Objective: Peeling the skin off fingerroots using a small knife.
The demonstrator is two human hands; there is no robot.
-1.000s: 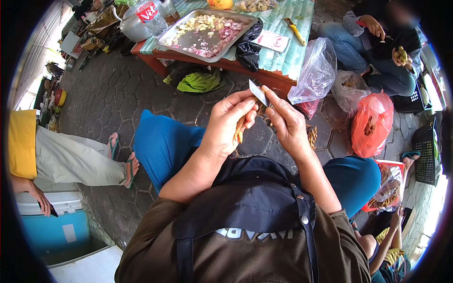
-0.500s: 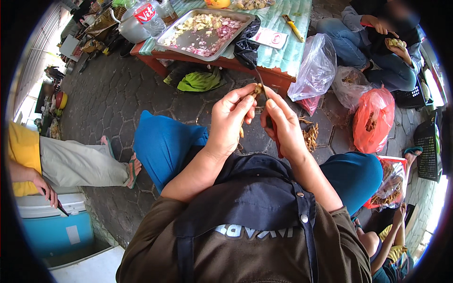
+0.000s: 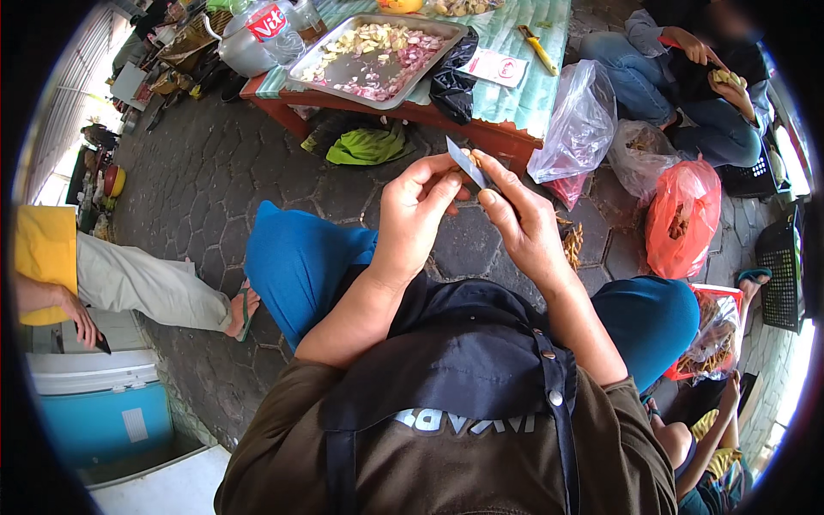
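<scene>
Two hands (image 3: 415, 213); one knife (image 3: 467, 164) (in the right).

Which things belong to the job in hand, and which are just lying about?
Job:
- left hand, contents mostly hidden
- right hand, holding the knife
- pile of brown pieces, possibly

Apparently lying about:
- metal kettle
- clear plastic bottle
- yellow-handled tool
- blue cooler

Dark hexagonal paving (image 3: 206, 154) spreads beneath and left of the hands (image 3: 408, 221); beyond them stands a red-framed surface (image 3: 502, 142) with a green-and-white cover (image 3: 549, 26); bright light (image 3: 53, 178) edges a ribbed wall (image 3: 79, 81) far left.
</scene>
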